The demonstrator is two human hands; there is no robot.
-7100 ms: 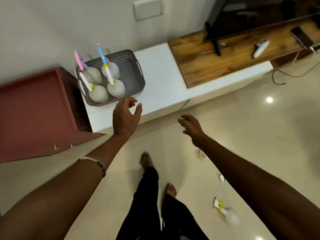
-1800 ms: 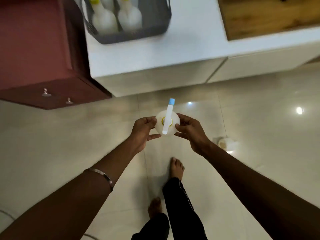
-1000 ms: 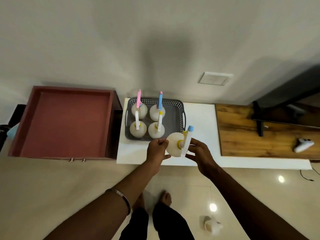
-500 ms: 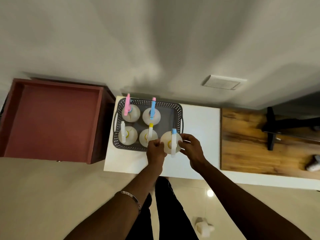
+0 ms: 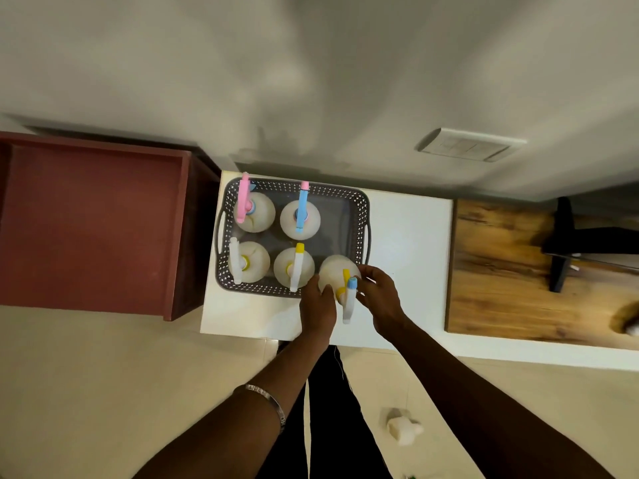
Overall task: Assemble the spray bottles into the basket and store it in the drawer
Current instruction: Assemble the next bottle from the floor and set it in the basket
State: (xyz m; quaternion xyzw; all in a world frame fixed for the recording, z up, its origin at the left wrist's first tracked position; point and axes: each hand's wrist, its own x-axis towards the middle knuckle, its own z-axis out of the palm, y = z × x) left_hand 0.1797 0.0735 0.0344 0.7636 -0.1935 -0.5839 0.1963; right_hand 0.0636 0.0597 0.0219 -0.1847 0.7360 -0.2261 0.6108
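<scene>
Both hands, left hand (image 5: pixel 317 305) and right hand (image 5: pixel 379 299), clasp the fifth spray bottle (image 5: pixel 337 276) tilted over the gray basket (image 5: pixel 361 216)'s front right corner on the white counter (image 5: pixel 408 229); probably light, smooth plastic, best gripped around its round body.
</scene>
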